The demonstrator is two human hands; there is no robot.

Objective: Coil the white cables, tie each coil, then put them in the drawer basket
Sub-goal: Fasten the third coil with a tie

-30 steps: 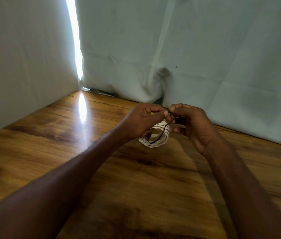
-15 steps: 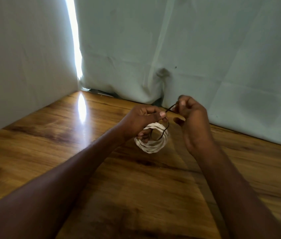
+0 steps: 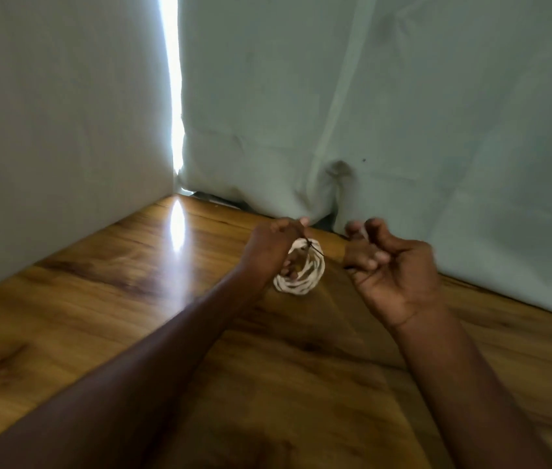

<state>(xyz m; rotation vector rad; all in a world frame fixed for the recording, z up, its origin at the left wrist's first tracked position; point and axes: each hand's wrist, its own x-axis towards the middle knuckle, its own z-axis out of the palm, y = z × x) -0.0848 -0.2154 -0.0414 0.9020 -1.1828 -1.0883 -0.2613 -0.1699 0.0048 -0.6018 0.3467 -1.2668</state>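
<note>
A small white cable coil (image 3: 301,283) hangs just above the wooden table (image 3: 126,299), near its far edge. My left hand (image 3: 268,252) grips the coil at its top, with fingers reaching through the ring. A thin dark tie (image 3: 316,249) is wrapped round the coil at that spot, and a short end sticks out to the right. My right hand (image 3: 393,275) is a short way right of the coil, palm facing me, fingers loosely curled, holding nothing. The drawer basket is out of view.
A pale cloth backdrop (image 3: 403,130) hangs along the table's far edge, right behind the hands. A white panel (image 3: 65,130) walls off the left side. Bright light comes through the gap (image 3: 171,96) between them and glares on the wood.
My right hand has let go of the dark tie and moved right, away from the coil. The left hand still holds the coil, now turned more upright. The camera has tilted up slightly.
</note>
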